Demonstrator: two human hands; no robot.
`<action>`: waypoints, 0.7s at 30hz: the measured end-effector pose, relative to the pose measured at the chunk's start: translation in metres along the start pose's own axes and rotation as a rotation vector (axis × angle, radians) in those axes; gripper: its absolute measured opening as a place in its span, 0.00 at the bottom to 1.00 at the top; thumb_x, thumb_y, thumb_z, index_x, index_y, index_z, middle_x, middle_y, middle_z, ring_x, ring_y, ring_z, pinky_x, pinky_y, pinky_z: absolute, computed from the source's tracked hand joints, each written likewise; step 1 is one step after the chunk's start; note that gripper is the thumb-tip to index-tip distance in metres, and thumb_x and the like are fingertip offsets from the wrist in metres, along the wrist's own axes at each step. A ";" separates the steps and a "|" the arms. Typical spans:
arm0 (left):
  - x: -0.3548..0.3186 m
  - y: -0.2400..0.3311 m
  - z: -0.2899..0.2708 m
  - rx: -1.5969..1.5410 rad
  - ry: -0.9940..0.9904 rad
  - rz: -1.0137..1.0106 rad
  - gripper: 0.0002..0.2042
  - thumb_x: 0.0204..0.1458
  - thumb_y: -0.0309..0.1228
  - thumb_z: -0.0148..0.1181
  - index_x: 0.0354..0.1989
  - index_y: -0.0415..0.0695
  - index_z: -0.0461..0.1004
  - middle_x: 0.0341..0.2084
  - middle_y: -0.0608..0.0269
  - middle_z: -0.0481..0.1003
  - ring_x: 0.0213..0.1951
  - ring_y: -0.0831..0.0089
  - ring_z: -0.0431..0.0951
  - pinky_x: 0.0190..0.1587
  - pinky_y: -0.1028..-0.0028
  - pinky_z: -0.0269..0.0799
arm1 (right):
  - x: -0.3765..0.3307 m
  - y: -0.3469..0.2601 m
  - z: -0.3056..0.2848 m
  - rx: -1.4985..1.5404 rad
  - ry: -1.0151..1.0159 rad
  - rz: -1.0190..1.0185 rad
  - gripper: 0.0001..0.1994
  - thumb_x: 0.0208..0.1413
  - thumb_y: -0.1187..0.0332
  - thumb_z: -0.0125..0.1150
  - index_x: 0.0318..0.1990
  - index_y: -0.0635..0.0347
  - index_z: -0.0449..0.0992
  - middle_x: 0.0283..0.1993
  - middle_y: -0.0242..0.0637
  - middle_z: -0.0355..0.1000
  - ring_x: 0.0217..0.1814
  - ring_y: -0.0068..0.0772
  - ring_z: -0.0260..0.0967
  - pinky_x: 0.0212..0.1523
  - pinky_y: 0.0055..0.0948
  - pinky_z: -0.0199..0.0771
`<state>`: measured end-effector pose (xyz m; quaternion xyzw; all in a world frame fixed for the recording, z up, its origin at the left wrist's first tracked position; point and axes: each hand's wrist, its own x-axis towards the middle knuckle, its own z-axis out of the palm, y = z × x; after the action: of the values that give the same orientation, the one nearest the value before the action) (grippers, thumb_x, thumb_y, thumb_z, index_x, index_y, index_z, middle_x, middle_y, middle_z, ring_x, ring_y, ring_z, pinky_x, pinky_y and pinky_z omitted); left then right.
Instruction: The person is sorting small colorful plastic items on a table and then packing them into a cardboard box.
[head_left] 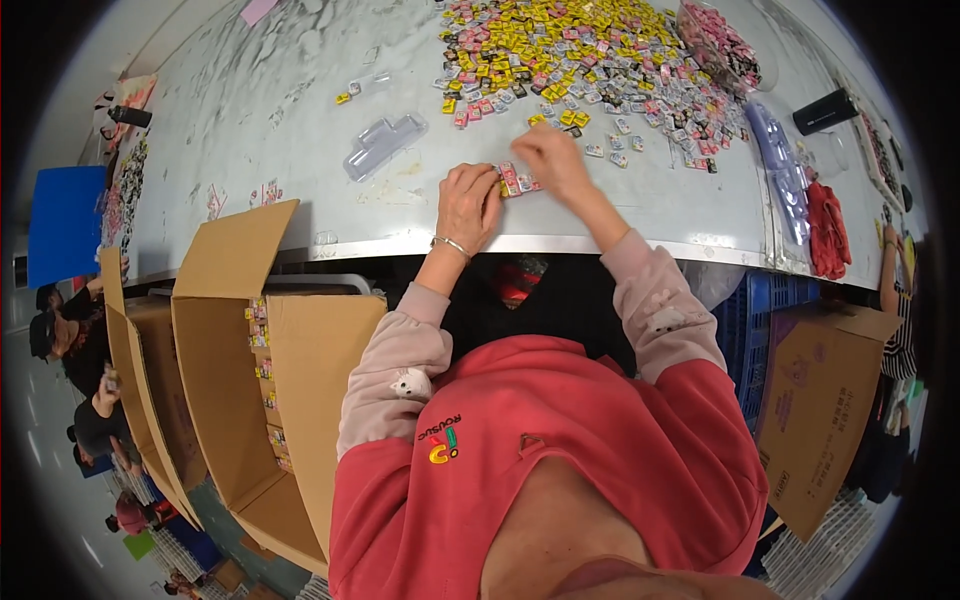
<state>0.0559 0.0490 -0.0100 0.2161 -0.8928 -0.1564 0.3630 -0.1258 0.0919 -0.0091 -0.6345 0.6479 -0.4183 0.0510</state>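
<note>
Near the table's front edge, my left hand (467,205) is closed, its fingers curled against a short row of small pink and yellow packets (508,181). Just right of and above that row is my right hand (555,160), fingers drawn together and slightly smeared by motion; what they hold, if anything, is hidden. Beyond my hands spreads a big heap of small packets (560,50) in yellow, pink, black and white. Several loose ones lie close to my right hand. An empty clear plastic tray (385,147) rests on the table left of my hands.
At the far right stands a clear container (716,50) of pink pieces. Clear plastic trays (778,165), a red cloth (828,230) and a black bottle (825,112) lie along the right. Open cardboard boxes (325,400) stand below the table at left; other people (80,340) work beyond.
</note>
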 end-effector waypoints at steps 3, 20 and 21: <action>0.001 -0.003 -0.002 -0.058 0.103 -0.109 0.11 0.47 0.21 0.52 0.40 0.39 0.73 0.37 0.54 0.73 0.42 0.57 0.71 0.47 0.65 0.65 | 0.013 0.013 -0.021 -0.060 0.046 0.156 0.04 0.46 0.70 0.61 0.31 0.56 0.78 0.32 0.36 0.69 0.35 0.42 0.70 0.34 0.37 0.70; -0.004 -0.001 0.006 -0.098 -0.082 -0.113 0.22 0.51 0.35 0.55 0.55 0.42 0.66 0.56 0.52 0.64 0.60 0.47 0.57 0.58 0.54 0.53 | 0.017 0.035 -0.041 -0.231 -0.199 0.052 0.11 0.48 0.73 0.53 0.40 0.60 0.74 0.34 0.42 0.70 0.31 0.41 0.70 0.30 0.33 0.70; -0.006 -0.006 0.006 -0.095 -0.079 -0.115 0.22 0.51 0.35 0.55 0.55 0.42 0.66 0.56 0.52 0.64 0.60 0.47 0.57 0.58 0.54 0.53 | 0.019 0.035 -0.040 -0.229 -0.200 0.048 0.11 0.48 0.73 0.53 0.40 0.60 0.74 0.34 0.42 0.70 0.31 0.41 0.70 0.30 0.33 0.70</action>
<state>0.0576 0.0478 -0.0203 0.2432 -0.8841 -0.2275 0.3277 -0.1809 0.0890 0.0041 -0.6592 0.6979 -0.2748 0.0525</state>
